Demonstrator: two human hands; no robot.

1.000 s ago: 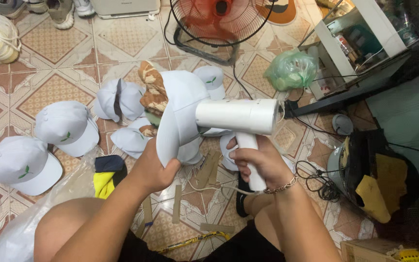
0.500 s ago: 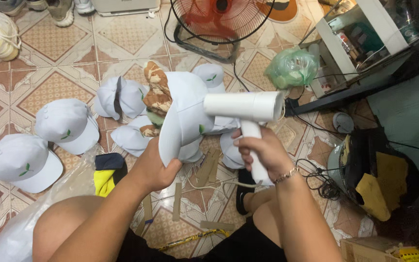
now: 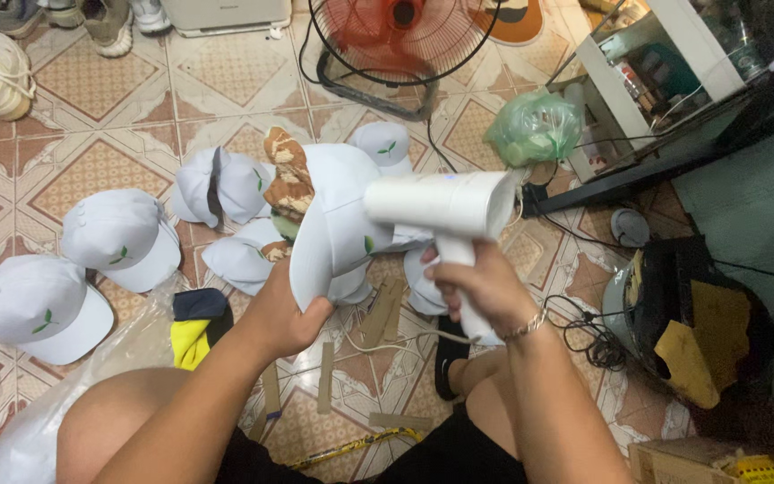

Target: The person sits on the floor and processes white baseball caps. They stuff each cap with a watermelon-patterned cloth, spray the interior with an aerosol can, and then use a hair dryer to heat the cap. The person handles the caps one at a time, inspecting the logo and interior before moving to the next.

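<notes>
White cap (image 3: 338,211) in left hand (image 3: 284,314); right hand (image 3: 481,282) grips white dryer (image 3: 445,204).

Your reach forward is crowded by white caps (image 3: 226,184) on the floor (image 3: 64,81); the fan (image 3: 396,40) blocks beyond, cables (image 3: 584,332) clutter the right.
</notes>
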